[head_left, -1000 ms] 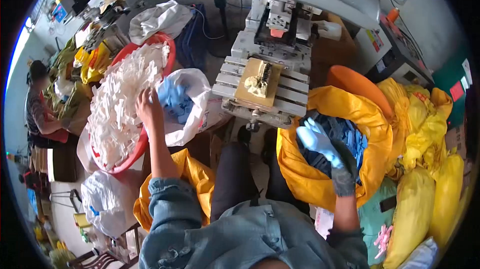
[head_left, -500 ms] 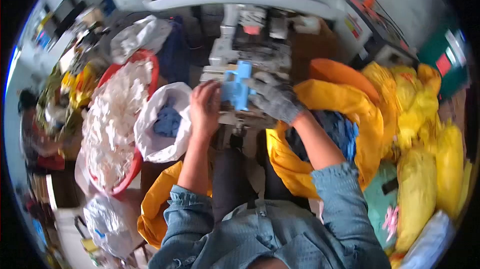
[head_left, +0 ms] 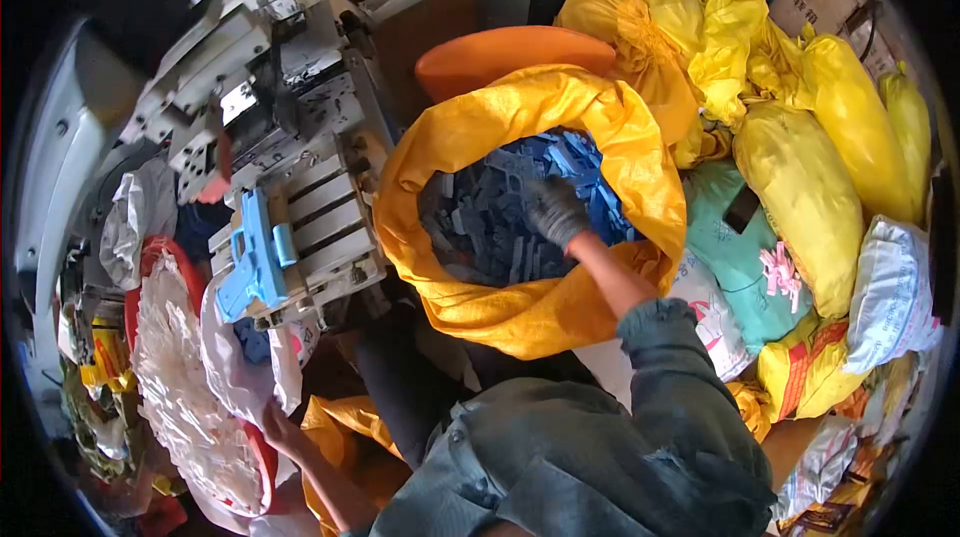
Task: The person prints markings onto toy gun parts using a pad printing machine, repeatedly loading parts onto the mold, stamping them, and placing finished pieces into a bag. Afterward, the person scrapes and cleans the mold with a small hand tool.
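Note:
My right hand (head_left: 558, 209), in a grey glove, reaches into a yellow sack (head_left: 450, 302) full of dark and bright blue plastic pieces (head_left: 500, 202). Its fingers are blurred against the pieces, so whether they grip one is unclear. Low on the left, my left hand (head_left: 282, 429) is beside the white bag (head_left: 232, 372) that holds some blue scraps (head_left: 254, 340); its fingers are dim and partly hidden. A light blue toy pistol (head_left: 256, 262) lies on the slatted metal bed of the machine (head_left: 325, 212), with a short blue piece (head_left: 285, 245) beside it.
A red tub (head_left: 262, 467) heaped with white plastic scraps (head_left: 180, 387) stands at the left. Behind the yellow sack are an orange basin (head_left: 515, 55) and a cardboard box (head_left: 435, 12). Stuffed yellow bags (head_left: 800, 192) and a green bag (head_left: 735, 237) crowd the right.
The view has swung right. Both hands have left the light blue toy pistol on the machine: the right went into the yellow sack, the left down beside the white bag.

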`<state>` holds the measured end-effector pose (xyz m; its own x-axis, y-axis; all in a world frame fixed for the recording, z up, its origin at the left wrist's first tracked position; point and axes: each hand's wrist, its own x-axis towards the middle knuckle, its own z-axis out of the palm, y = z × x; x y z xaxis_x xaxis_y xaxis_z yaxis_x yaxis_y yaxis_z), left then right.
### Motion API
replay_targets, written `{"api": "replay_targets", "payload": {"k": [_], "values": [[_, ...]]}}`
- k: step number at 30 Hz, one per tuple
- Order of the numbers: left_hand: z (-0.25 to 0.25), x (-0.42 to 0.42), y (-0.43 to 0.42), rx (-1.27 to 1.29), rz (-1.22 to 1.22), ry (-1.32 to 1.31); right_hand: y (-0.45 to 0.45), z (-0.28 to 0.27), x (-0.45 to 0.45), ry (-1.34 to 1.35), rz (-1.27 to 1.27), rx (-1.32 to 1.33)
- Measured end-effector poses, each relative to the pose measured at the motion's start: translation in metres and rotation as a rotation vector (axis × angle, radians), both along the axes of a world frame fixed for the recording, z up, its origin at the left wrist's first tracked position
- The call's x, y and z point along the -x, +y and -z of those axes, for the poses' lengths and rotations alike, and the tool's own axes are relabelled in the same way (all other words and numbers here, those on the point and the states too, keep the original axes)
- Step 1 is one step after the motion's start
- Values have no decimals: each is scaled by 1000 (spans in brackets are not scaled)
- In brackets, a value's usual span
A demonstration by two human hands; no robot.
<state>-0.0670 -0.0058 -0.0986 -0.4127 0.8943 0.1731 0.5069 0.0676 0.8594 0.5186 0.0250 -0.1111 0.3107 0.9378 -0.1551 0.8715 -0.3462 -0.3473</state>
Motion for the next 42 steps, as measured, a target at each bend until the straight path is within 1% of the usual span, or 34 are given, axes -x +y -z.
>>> {"api": "replay_targets", "payload": {"k": [2, 3, 4, 5, 6, 7, 8, 9, 10, 11, 12, 13, 14, 16, 18, 19, 20, 22, 23, 25, 26, 28, 29, 30, 31, 32, 33, 34, 36, 38, 39, 40, 41, 42], "values": [[25, 0, -23, 14, 27, -272, -1, 94, -72, -34, 170, -222], [28, -11, -32, 48, 5, -258, 2, 77, -70, -27, 165, -219], [13, -37, -36, 102, -26, -264, 5, 35, -63, -59, 242, -153], [4, -61, -39, 130, -14, -305, 9, 10, -59, -91, 317, -88], [-2, -73, -40, 157, -2, -345, 15, 9, -60, -83, 309, -89], [4, -72, -40, 171, 78, -370, 19, 9, -61, -7, 350, -49], [-4, -88, -37, 158, 110, -409, 23, 10, -62, 70, 392, -7], [-11, -100, -34, 170, 132, -390, 27, 15, -63, 79, 391, -5], [-17, -109, -31, 186, 159, -372, 30, 23, -61, 61, 106, -158], [-14, -114, -27, 165, 200, -475, 31, 22, -57, 37, -177, -311], [-13, -120, -22, 168, 208, -474, 27, 26, -42, 23, -114, -105], [-13, -127, -19, 168, 226, -415, 23, 67, -35, -116, -323, -221], [-17, -138, -16, 168, 243, -357, 14, 61, -19, -103, -425, -169], [-22, -154, -13, 179, 251, -405, -8, 47, -5, -58, -471, -183], [-21, -156, -12, 189, 296, -449, -22, 45, 3, 89, -315, -424], [-21, -156, -13, 193, 289, -446, -26, 49, -3, 47, -252, -549], [-22, -154, -15, 181, 324, -414, -32, 57, -16, 54, -256, -544], [-19, -151, -18, 165, 361, -382, -35, 64, -44, 406, 70, -514], [-14, -147, -20, 166, 375, -383, -30, 62, -48, 408, 67, -516], [-12, -143, -24, 161, 386, -382, -25, 55, -54, 119, -101, -253], [-13, -144, -25, 196, 378, -417, -23, 56, -53, 119, -108, -256], [-18, -148, -30, 216, 345, -447, -14, 66, -46, -262, -328, 11], [-26, -154, -31, 253, 343, -391, -11, 74, -51, -246, -406, 5], [-34, -156, -35, 282, 318, -331, -13, 69, -47, -178, -416, -62], [-27, -152, -37, 267, 322, -342, -8, 49, -32, -49, -239, 64], [-20, -149, -38, 247, 323, -352, -5, 65, -38, -287, -472, 44], [-26, -151, -40, 256, 321, -366, -2, 65, -37, -304, -508, 61], [-31, -154, -41, 268, 330, -383, -6, 68, -36, -248, -488, -58], [-27, -154, -42, 239, 342, -373, -7, 63, -35, -185, -448, 64], [-31, -152, -41, 213, 304, -445, -10, 47, -30, -169, -388, 158], [-34, -150, -40, 194, 319, -418, -16, 40, -30, -175, -403, 146], [-39, -149, -36, 176, 339, -390, -22, 35, -32, -164, -409, 35], [-52, -148, -28, 62, 324, -217, -26, 33, -34, -153, -410, -72], [-63, -144, -18, -47, 290, -28, -30, 37, -41, -157, -414, -76]]}}
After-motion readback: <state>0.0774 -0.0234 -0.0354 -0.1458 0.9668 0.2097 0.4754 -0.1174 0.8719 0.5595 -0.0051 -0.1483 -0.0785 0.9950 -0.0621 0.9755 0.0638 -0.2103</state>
